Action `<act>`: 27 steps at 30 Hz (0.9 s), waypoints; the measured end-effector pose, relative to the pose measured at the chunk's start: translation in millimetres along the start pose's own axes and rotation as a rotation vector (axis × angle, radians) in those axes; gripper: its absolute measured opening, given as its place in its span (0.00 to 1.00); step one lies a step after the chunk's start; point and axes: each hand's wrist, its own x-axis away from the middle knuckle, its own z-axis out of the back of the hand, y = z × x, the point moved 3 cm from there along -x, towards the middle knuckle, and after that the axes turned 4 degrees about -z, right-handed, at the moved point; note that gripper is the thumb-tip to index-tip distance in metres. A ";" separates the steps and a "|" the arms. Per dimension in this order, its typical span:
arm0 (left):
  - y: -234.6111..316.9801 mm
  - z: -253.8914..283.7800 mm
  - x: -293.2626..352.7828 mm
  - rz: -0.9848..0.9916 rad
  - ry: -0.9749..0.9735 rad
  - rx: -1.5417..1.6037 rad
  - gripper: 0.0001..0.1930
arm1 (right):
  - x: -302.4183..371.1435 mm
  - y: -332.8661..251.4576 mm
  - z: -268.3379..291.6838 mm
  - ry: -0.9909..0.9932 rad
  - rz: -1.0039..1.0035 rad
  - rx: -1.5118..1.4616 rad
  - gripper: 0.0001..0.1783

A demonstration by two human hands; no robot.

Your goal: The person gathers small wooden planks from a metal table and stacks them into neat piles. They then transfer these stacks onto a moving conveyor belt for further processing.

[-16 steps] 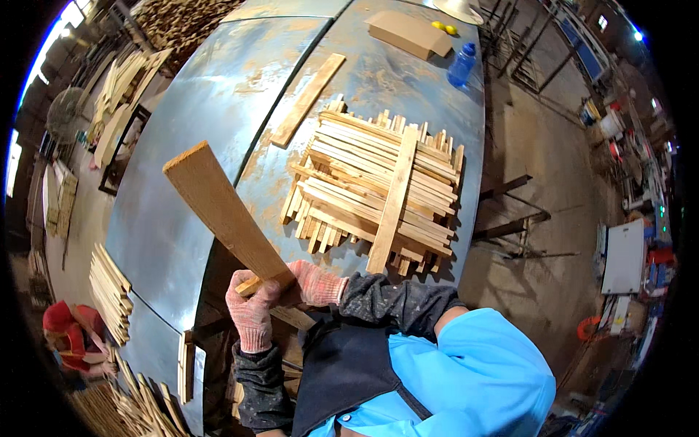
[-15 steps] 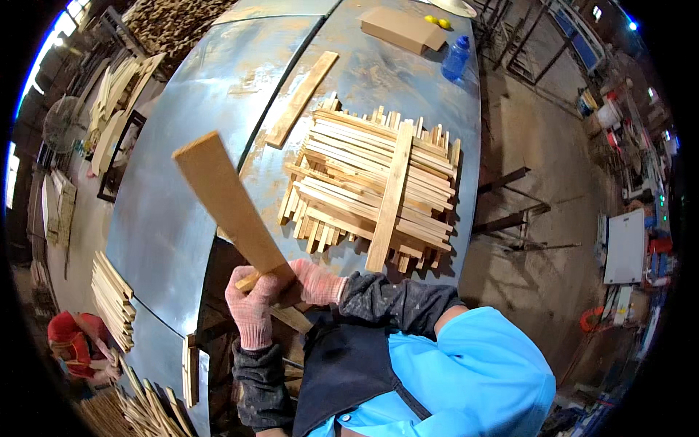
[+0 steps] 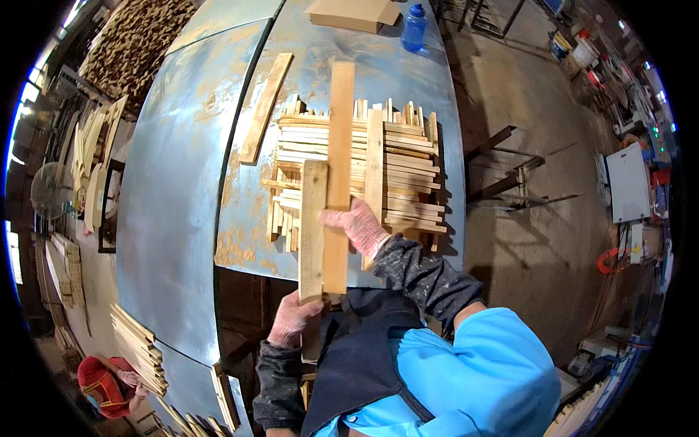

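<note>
In a pink-white work glove, my left hand (image 3: 295, 318) grips the lower end of a shorter wooden board (image 3: 313, 218). My right hand (image 3: 358, 227), gloved alike, is closed on a longer, smoother board (image 3: 339, 146), its far end slightly blurred. Both boards point away from me, side by side, over the near part of a stack of thin wooden strips (image 3: 411, 175). The strips lie in crossed layers on the metal table (image 3: 182, 146). Across the stack's top rests another flat board (image 3: 374, 156), partly hidden by my right hand.
Left of the stack a single board (image 3: 266, 109) lies on the table. A cardboard box (image 3: 353, 13) and a blue bottle (image 3: 413, 30) stand at the far end. A person in red (image 3: 109, 386) is at the lower left beside piled strips (image 3: 138, 349). Metal frames (image 3: 510, 171) stand to the right.
The longer board has swung upright from its leftward tilt and moved right with my right hand. My left hand is lower, apart from the right, holding the shorter board. The view has turned.
</note>
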 end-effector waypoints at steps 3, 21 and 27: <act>13.3 -30.5 -48.8 0.029 0.102 -0.169 0.13 | 1.1 8.9 58.5 0.234 -0.056 -0.002 0.10; 18.0 -147.8 -227.6 -0.111 0.163 -1.026 0.61 | 83.5 72.2 160.5 0.622 -0.129 0.381 0.16; 4.6 -116.3 -193.8 -0.008 0.055 -0.277 0.56 | 64.6 84.4 153.2 0.539 -0.177 0.470 0.24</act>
